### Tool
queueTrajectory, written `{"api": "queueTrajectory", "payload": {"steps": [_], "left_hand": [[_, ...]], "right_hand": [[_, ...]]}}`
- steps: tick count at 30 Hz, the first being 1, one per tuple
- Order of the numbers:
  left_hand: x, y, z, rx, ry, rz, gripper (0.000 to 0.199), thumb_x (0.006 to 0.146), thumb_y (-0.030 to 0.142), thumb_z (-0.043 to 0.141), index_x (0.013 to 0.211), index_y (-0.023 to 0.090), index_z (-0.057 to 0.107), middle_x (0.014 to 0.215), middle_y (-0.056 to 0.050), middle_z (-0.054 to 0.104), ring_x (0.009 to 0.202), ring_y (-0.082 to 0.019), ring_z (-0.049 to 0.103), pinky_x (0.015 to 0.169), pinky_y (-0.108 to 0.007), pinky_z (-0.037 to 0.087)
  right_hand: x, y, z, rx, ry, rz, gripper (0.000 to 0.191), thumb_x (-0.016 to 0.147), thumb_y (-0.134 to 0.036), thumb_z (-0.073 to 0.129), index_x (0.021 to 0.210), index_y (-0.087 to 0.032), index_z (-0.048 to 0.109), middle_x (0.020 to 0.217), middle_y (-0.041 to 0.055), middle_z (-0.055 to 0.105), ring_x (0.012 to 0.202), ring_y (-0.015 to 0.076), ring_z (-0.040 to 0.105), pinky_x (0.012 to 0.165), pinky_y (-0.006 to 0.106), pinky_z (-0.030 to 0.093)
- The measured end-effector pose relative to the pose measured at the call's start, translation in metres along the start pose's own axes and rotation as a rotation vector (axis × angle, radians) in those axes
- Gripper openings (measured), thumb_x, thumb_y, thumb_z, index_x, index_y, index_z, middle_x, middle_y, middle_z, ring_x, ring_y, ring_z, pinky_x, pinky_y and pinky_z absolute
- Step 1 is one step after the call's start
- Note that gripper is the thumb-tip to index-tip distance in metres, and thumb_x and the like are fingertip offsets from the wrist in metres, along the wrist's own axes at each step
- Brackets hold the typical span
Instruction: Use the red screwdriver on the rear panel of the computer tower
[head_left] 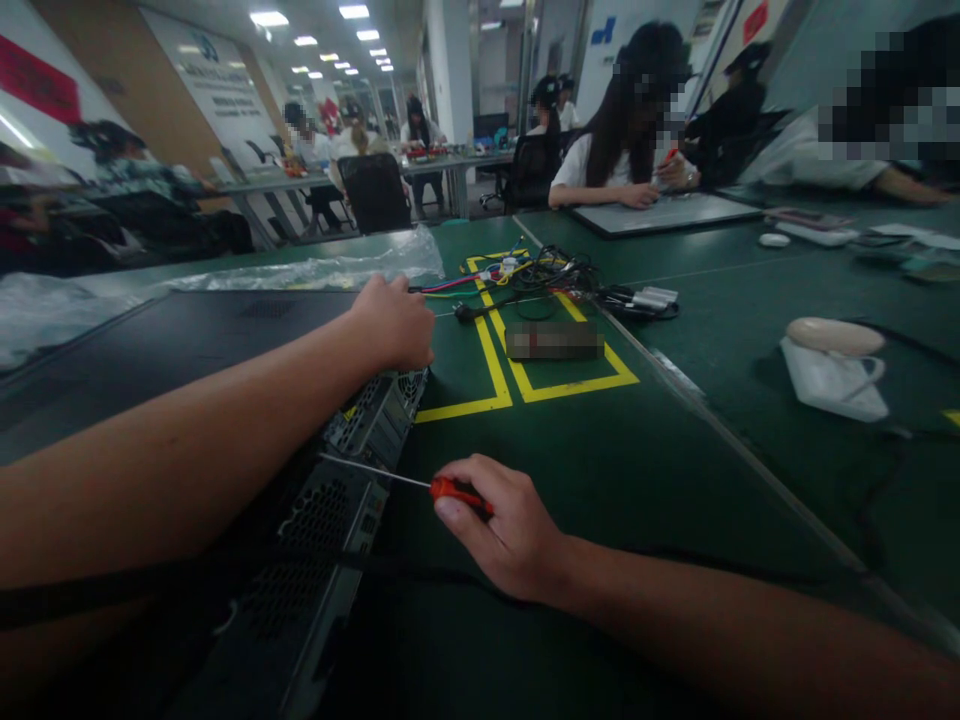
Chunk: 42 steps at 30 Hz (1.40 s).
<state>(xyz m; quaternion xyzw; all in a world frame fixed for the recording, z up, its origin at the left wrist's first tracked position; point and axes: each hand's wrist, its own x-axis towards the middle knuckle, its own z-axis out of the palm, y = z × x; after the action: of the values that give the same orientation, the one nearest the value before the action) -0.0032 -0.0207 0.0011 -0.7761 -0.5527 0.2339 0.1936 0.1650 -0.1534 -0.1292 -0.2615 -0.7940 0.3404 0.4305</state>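
Observation:
A dark metal computer case (311, 560) lies on the left of the green table, its perforated side with ports facing right. My right hand (510, 525) is closed round the red handle of a screwdriver (459, 492). The long thin shaft points left, and its tip is at the upper edge of the case's perforated side. My left hand (394, 322) rests at the far right corner of the case, fingers curled down over the edge; what they hold, if anything, is hidden. My left forearm crosses over the case.
Tangled cables (555, 270) and a blurred dark box (555, 341) lie by yellow tape marks. Clear plastic wrap (337, 270) is behind the case. A white holder (832, 380) stands at the right. Several people sit at tables beyond.

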Motion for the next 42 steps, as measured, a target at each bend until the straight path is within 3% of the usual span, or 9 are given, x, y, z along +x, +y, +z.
{"api": "queueTrajectory", "payload": {"steps": [6,11,42], "left_hand": [[0.0004,0.0004,0.0005,-0.014,0.004,-0.010,0.054,0.085,0.047,0.046,0.119,0.016,0.074,0.132,-0.020,0.066,0.123,-0.041,0.053,0.094,-0.053,0.044],[0.0002,0.0008,0.0010,0.010,0.012,0.001,0.055,0.086,0.048,0.045,0.117,0.013,0.074,0.129,-0.021,0.067,0.121,-0.041,0.054,0.092,-0.053,0.045],[0.0017,0.0009,0.0038,0.024,0.011,-0.030,0.054,0.087,0.050,0.046,0.121,0.017,0.073,0.131,-0.017,0.067,0.123,-0.038,0.052,0.096,-0.050,0.043]], "right_hand": [[-0.0014,0.0009,0.0013,0.037,0.016,0.034,0.023,0.089,-0.030,0.068,0.107,-0.020,0.057,0.088,0.0023,0.067,0.071,0.0154,0.061,0.069,0.029,0.053],[0.0000,0.0000,0.0015,0.024,0.021,0.042,0.015,0.090,-0.025,0.066,0.101,-0.021,0.057,0.084,0.0006,0.065,0.067,0.0143,0.059,0.067,0.029,0.051],[-0.0008,0.0038,0.0025,0.032,0.002,0.030,0.016,0.092,-0.027,0.066,0.104,-0.020,0.057,0.087,0.0010,0.065,0.070,0.0142,0.059,0.067,0.027,0.049]]}}
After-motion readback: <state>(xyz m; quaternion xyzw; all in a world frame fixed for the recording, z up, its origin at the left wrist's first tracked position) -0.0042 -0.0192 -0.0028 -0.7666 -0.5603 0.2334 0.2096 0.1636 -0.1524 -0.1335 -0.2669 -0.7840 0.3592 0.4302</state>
